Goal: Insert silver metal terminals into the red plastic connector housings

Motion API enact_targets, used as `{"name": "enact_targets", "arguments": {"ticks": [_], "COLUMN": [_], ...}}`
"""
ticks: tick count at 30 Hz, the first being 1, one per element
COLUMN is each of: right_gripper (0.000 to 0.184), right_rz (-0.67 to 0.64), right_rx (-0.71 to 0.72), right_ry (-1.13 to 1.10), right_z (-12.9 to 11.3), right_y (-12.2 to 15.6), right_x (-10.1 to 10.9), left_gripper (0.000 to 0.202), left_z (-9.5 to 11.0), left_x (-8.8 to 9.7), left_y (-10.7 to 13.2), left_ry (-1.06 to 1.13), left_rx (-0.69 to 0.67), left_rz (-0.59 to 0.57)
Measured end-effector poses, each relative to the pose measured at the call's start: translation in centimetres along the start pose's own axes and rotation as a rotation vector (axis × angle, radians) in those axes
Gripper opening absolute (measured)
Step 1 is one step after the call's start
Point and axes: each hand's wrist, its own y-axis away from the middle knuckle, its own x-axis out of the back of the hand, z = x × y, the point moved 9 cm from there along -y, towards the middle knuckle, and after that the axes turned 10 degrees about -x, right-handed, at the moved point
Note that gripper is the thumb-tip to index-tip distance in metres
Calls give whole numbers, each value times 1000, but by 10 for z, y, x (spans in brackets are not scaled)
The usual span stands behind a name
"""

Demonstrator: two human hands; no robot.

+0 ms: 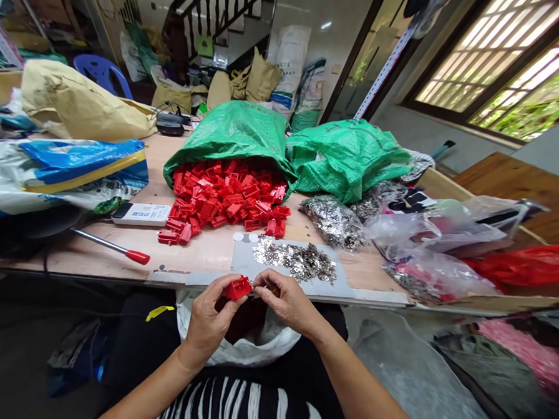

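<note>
Between the thumb and fingers of my left hand (211, 315) is a red plastic housing (238, 287), its hollow side facing me. My right hand (286, 300) is pinched close beside the housing's right end; what its fingertips hold is too small to make out. Both hands are just over the table's front edge, above an open white sack (262, 355) on my lap. A heap of similar red plastic housings (224, 197) spills from a green woven sack (239, 129). Small flat metal pieces (300, 260) lie scattered on a grey mat (242, 264) beyond my right hand.
A red-handled metal rod (136, 256) juts over the table at left, near a white box (143, 214). Another green sack (348, 157) and a clear bag of metal pieces (335, 222) stand at right. Plastic bags (445, 274) crowd the far right.
</note>
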Motion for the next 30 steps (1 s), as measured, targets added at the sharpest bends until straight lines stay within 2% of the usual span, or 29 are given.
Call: {"name": "enact_targets", "arguments": {"ticks": [5,9,14,20,26,30], "right_gripper": [10,14,19,21,8,7], "right_rz": [30,13,22,-42,-10,-4], "right_rx": [60,105,139,118,23,52], "right_ry": [162,260,252,258,217,241], "right_z": [-11,-19,-25,-23,-11,-13], "right_y": [3,5,7,7,3,2], "right_x": [-1,-4,0,-7,-4,-5], "left_gripper": [30,29,29,30,31,31], "left_z": [12,13,13,12,10,8], "left_x": [-1,-1,-2,-7,-8,-8], "left_y": [-1,-1,-1,3,6,7], "left_ry": [-33,-30,-55,-33,-12,-23], "left_rx": [-80,-75,-91,-84,-58,-57], "left_rz": [-22,-20,-31,-65,-69,-69]}}
